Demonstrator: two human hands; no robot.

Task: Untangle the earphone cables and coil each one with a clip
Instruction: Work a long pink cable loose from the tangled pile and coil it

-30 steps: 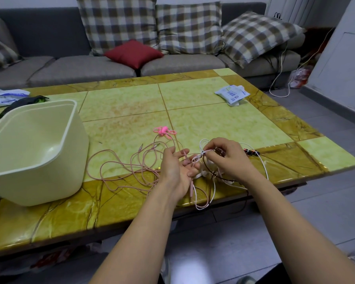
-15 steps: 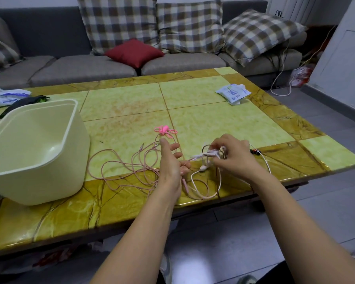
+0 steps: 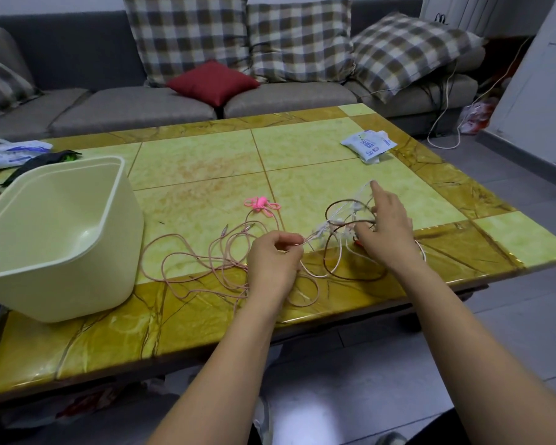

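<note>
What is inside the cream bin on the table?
Only bare inner walls and floor show inside the cream bin. Its near wall hides the strip of floor closest to the camera, so that part cannot be checked.

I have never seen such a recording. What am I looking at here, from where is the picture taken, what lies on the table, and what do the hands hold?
There is no machine here: a person works with two bare hands. The camera sits on the person's head and looks forward and down, so you see both forearms. On the table lie a tangle of earphone cables, a loose pink cable, a pink clip, a white packet and a cream bin. The left hand pinches a strand of the tangle. The right hand reaches into the tangle with its forefinger stretched out. Its back hides the grip, so I cannot tell whether it holds anything.
</note>
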